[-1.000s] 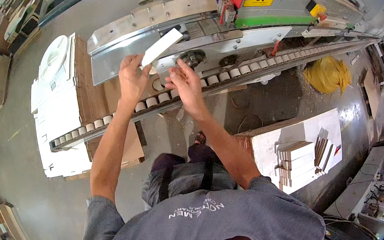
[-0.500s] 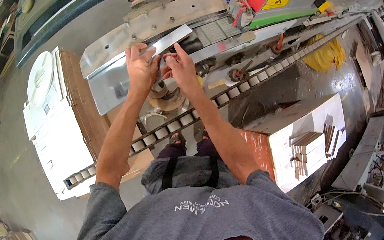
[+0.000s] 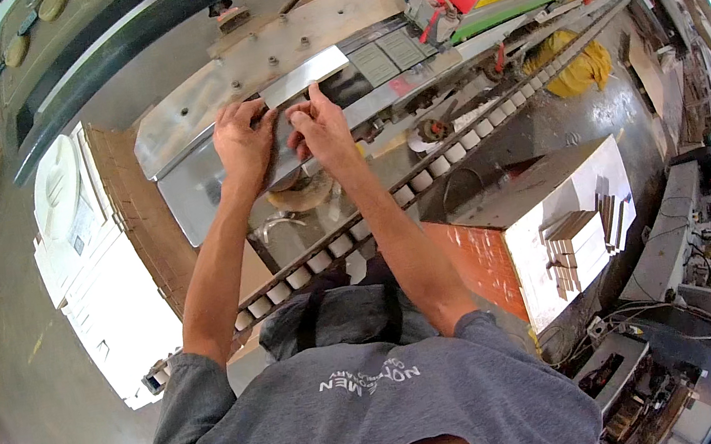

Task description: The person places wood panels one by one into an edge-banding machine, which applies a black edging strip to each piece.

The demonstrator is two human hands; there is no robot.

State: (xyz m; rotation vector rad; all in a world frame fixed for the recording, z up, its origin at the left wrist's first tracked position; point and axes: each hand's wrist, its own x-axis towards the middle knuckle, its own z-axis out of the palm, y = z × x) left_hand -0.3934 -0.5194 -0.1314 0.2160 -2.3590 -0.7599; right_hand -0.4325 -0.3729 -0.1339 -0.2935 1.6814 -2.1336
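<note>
white strip (image 3: 306, 75) lowered, left hand (image 3: 245, 146) pinching it, right hand (image 3: 322, 130) half-curled, touching

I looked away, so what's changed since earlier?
The white strip, raised in the left hand a second ago, is down beside the bolted metal guide. The right hand, then apart, now reaches the strip's near edge. The stacked pieces stay on the box.

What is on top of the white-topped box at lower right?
Two groups of strips sit on the box; the surface beneath them is covered, so unseen.
</note>
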